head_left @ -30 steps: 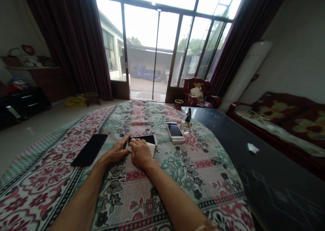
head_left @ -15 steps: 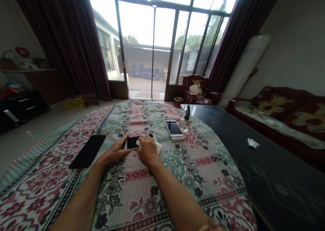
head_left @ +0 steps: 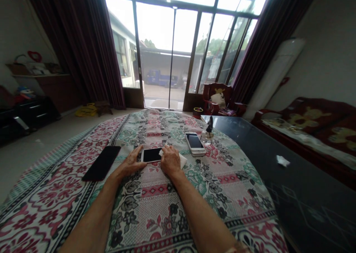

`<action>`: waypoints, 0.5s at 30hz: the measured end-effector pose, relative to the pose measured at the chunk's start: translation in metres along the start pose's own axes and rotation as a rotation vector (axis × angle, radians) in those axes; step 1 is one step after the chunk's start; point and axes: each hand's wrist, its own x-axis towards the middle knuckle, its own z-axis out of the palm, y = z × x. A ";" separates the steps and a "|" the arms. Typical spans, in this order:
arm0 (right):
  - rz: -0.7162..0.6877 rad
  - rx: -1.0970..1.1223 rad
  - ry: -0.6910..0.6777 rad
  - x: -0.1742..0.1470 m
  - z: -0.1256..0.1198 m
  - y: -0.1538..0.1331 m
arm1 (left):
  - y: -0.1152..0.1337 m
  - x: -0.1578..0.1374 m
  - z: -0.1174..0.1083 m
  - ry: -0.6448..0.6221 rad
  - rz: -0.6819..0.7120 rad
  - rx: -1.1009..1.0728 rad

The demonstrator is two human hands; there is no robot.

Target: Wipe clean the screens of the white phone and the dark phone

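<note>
A white-framed smartphone with a dark screen lies flat on the tablecloth in front of me. My left hand grips its left end, thumb on the near edge and fingers on the far edge. Over the phone's right end, my right hand is closed on a white tissue. The tissue shows at the fingertips against the screen and also sticks out to the right of the hand. That hand hides the phone's right end.
A stack of white phones lies to the right, beside a clear spray bottle with a black top. To the left is a flat black rectangle. The patterned tablecloth meets a dark table holding a crumpled white tissue.
My right hand has slid right along the screen with the tissue, uncovering more of its middle. My left hand keeps its hold on the left end. The whole view has shifted slightly.
</note>
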 end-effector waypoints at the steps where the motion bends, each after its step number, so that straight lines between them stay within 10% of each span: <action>1: -0.022 0.002 -0.007 -0.001 0.000 -0.003 | -0.001 0.000 0.000 0.003 0.002 0.002; 15: -0.458 0.152 -0.168 -0.006 0.007 -0.033 | -0.014 -0.002 -0.009 -0.106 0.074 -0.120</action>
